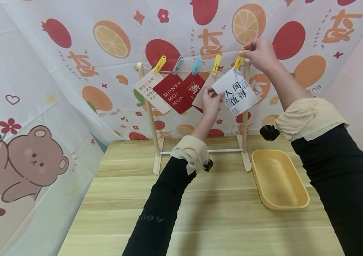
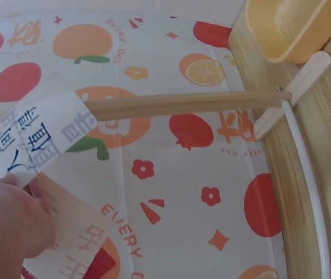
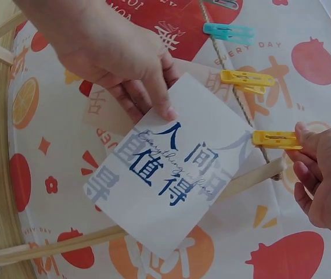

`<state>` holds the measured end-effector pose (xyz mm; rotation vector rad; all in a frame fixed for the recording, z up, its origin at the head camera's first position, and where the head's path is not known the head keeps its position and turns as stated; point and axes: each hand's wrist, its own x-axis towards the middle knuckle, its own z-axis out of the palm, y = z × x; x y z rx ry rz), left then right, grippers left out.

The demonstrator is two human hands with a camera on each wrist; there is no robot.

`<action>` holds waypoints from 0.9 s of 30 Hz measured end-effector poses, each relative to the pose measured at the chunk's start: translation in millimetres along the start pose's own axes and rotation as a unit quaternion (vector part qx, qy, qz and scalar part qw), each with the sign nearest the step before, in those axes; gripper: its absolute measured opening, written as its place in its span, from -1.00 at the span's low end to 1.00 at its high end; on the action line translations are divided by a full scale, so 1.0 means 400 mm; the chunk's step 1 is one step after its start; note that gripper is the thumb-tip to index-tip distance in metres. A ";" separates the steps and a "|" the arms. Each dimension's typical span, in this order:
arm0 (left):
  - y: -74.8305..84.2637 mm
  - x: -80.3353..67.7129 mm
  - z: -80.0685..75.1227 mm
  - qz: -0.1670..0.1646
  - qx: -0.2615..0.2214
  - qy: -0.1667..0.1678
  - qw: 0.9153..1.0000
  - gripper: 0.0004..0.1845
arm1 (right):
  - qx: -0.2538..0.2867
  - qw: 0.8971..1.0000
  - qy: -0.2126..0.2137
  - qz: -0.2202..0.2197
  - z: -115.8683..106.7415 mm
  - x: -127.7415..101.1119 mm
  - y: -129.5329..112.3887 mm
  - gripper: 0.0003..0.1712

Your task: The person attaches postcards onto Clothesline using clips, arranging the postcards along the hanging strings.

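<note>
A white card (image 1: 237, 93) with dark characters hangs at the right end of a twine line on a wooden stand (image 1: 246, 106). My left hand (image 1: 211, 103) pinches its left corner between thumb and fingers. At its top corner, my right hand (image 1: 259, 53) pinches the end of a yellow clothespin (image 3: 276, 139). The clothespin's other end meets the card's corner at the twine; whether it grips the card is hard to tell. Further left hang a beige card (image 1: 150, 89), two red cards (image 1: 170, 93) and a pale card (image 2: 72, 232) partly behind the white one, under yellow, grey and blue clothespins (image 1: 197, 65).
A yellow plastic tray (image 1: 280, 179) lies on the wooden table (image 1: 120, 213), right of the stand's foot. A white crossbar (image 1: 223, 150) joins the stand's feet. Fruit-printed cloth (image 1: 111, 74) hangs close behind the stand, and a bear-printed cloth (image 1: 34, 160) covers the left side.
</note>
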<state>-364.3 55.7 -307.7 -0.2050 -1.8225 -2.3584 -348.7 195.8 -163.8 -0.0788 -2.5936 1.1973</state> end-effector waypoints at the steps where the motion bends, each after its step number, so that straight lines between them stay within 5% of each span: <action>1: 0.000 -0.002 0.003 -0.002 -0.001 0.005 1.000 -0.72 | 0.004 1.000 -0.001 -0.002 0.001 -0.001 0.001 -0.50; 8: -0.010 -0.009 0.019 -0.020 0.012 0.040 0.999 -0.76 | 0.023 1.000 -0.002 -0.004 0.003 -0.013 0.011 -0.39; 12: -0.017 -0.017 -0.013 -0.038 0.046 0.034 0.998 -0.78 | 0.062 0.997 0.050 -0.005 0.023 -0.030 0.014 -0.41; 16: -0.028 -0.043 -0.081 -0.043 0.085 -0.023 0.995 -0.84 | 0.138 0.982 0.127 -0.030 0.056 -0.081 0.036 -0.64; 19: -0.022 -0.068 -0.150 -0.015 0.142 -0.095 0.985 -0.89 | 0.135 0.981 0.125 -0.064 0.078 -0.143 0.080 -0.72; 22: 0.007 -0.081 -0.230 0.054 0.257 -0.149 0.953 -0.92 | 0.087 0.989 0.069 -0.102 0.094 -0.206 0.145 -0.71; 27: 0.087 -0.093 -0.377 0.204 0.451 -0.171 0.852 -0.92 | -0.076 0.980 0.001 -0.185 0.106 -0.294 0.272 -0.76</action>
